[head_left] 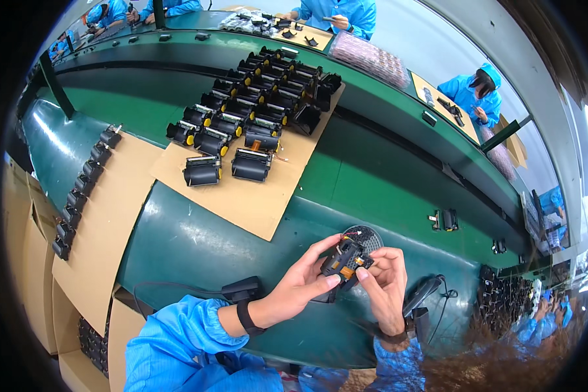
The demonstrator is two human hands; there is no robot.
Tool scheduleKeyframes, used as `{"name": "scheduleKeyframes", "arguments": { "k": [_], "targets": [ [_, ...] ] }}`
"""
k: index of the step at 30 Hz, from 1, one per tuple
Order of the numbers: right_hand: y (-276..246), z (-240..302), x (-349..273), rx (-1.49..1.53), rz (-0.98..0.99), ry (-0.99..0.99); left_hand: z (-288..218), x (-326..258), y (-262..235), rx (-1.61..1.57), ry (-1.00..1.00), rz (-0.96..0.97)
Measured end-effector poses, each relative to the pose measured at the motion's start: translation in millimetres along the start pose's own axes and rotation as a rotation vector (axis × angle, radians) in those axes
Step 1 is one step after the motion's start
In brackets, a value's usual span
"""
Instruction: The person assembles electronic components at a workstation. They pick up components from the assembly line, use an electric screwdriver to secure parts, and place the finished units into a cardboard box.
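Observation:
My left hand (300, 277) and my right hand (384, 281) together hold one small black plastic module (343, 260) with an orange flat cable on it, just above the green bench. Left thumb and fingers pinch its near and far sides; right fingertips press on its right end by the cable. A round black perforated disc (366, 236) lies on the bench right behind the module. Both sleeves are blue, and each wrist carries a dark band.
A cardboard sheet (255, 202) holds several rows of black modules with yellow wheels (251, 104). More black parts line a second cardboard sheet (81, 189) at left. A black handheld device with cable (421, 294) lies by my right wrist. Other people in blue work across the green conveyor (372, 176).

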State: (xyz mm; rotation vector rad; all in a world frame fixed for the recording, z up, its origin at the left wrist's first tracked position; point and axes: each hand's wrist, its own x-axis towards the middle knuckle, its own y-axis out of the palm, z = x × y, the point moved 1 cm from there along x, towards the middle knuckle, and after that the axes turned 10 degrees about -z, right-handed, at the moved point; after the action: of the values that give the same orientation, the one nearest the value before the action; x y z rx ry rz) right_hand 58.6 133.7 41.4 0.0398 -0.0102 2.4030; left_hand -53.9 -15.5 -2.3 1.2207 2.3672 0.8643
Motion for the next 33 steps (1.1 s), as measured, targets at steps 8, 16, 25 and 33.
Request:
{"name": "scheduleKeyframes", "arguments": {
  "k": [8, 16, 25, 33],
  "targets": [
    [-1.3, -11.7, -4.0, 0.002, 0.005, -0.087, -8.4, -5.7, 2.5, 0.773, 0.391, 0.025],
    [-8.9, -10.4, -10.1, 0.053, -0.061, -0.008, -7.2, -9.7, 7.3, 0.867, 0.423, -0.003],
    [-3.3, -5.3, -0.3, -0.415, 0.110, -0.333, 14.8, -8.6, -6.6, 0.101, -0.235, 0.008],
    [-14.1, -19.3, 0.5, -0.424, 0.116, -0.387, 4.2, -8.5, 6.1, 0.242, -0.179, 0.073]
  ]
}}
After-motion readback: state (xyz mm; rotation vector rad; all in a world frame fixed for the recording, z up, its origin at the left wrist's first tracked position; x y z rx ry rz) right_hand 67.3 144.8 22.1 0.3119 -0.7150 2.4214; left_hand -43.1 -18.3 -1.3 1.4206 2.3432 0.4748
